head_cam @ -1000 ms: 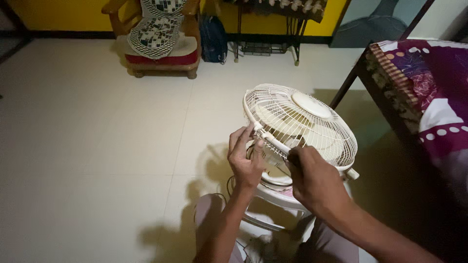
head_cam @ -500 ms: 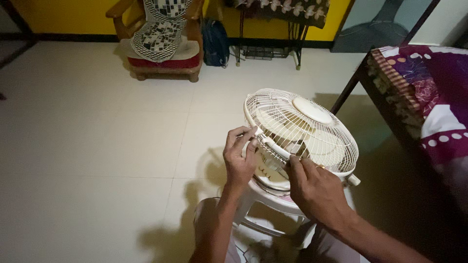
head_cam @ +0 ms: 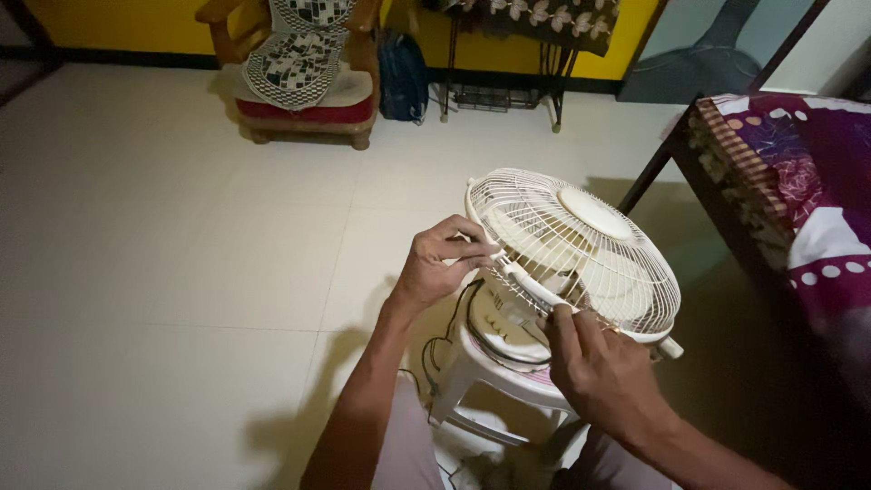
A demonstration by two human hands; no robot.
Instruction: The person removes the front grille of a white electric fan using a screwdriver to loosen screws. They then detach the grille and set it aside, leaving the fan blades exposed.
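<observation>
A cream table fan with a wire grille lies tilted on a white plastic stool in front of me. My left hand pinches the grille's rim at its left side, fingers curled onto the wire edge. My right hand grips the near rim of the grille lower down, fingertips pressed on the band. A dark cord hangs from under the fan beside the stool.
A bed with a purple patterned cover stands at the right. At the back are a wooden chair with a checked cushion, a dark blue bag and a metal-legged stand against a yellow wall. Pale floor tiles stretch to the left.
My left hand moved outward to the grille's left rim and my forearm swung left. My right hand slid slightly down and right along the near rim. The view shifted a little.
</observation>
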